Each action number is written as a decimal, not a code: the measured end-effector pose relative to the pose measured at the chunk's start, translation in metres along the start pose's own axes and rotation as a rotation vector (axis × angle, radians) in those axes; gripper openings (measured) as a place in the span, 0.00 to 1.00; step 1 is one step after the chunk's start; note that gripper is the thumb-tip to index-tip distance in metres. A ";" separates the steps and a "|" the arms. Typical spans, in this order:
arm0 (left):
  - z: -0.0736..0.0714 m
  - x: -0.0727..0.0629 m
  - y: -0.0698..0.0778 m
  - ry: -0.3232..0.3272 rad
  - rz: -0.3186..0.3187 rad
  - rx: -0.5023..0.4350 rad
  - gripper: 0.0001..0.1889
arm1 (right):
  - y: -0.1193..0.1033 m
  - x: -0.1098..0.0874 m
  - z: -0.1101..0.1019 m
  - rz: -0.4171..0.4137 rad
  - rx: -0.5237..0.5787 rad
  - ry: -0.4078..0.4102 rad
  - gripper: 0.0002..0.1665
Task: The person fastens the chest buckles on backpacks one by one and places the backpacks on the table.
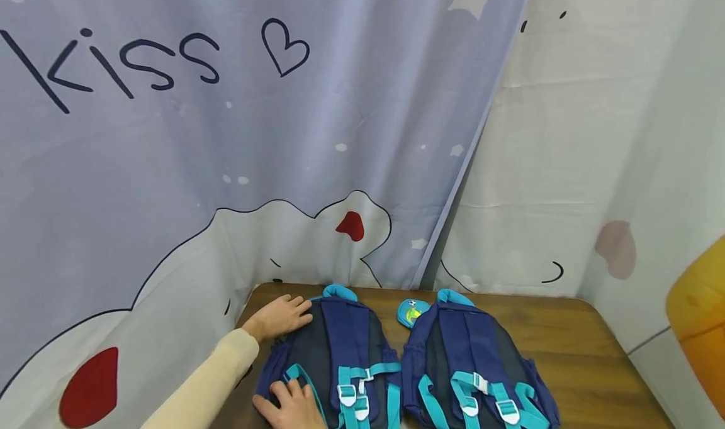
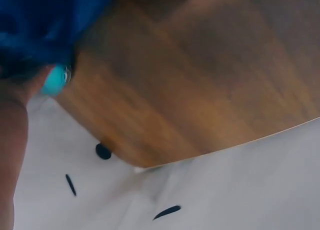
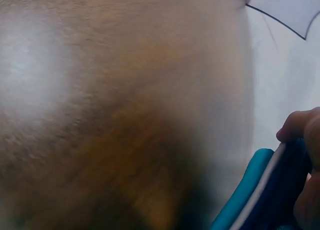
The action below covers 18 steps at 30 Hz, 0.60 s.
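Note:
A navy and dark grey backpack with turquoise straps and white buckles lies on the wooden table, strap side up. Across its upper left side rests my left hand, fingers extended toward the top loop. In the left wrist view, part of that hand shows beside blue fabric and a turquoise piece. My right hand is at the lower left of the same backpack, beside a turquoise strap. The right wrist view shows its fingers on both sides of a navy edge with turquoise trim, pinching it.
A second, similar backpack lies just to the right. Behind the gap between them is a small round turquoise pouch with a printed picture. Printed curtains hang behind the wooden table. Something orange-yellow shows at the right edge.

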<state>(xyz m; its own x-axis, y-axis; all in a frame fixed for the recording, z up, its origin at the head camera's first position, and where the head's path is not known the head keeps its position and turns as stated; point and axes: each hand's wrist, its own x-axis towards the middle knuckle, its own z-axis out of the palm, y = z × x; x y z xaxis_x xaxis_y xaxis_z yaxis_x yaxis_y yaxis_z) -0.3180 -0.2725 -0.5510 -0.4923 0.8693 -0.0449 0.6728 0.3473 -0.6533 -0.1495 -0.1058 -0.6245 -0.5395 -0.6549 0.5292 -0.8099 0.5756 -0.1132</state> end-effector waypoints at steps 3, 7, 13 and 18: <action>0.005 -0.005 0.011 -0.036 -0.017 0.029 0.15 | -0.003 -0.005 0.007 0.008 0.029 -0.062 0.27; 0.012 -0.010 0.023 -0.049 -0.059 0.015 0.15 | -0.007 -0.010 0.017 0.013 0.023 -0.106 0.27; 0.015 -0.010 0.031 -0.112 -0.113 -0.022 0.18 | -0.005 -0.010 0.022 0.018 0.028 -0.160 0.29; 0.012 -0.005 0.032 -0.138 -0.128 -0.042 0.22 | -0.006 -0.010 0.025 0.002 -0.076 -0.158 0.27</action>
<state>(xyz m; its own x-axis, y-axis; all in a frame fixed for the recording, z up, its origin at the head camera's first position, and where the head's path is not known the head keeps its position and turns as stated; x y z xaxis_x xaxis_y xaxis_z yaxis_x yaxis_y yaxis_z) -0.3012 -0.2699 -0.5806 -0.6441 0.7618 -0.0687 0.6211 0.4684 -0.6283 -0.1455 -0.1152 -0.6502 -0.5756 -0.7191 0.3893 -0.7922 0.6085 -0.0472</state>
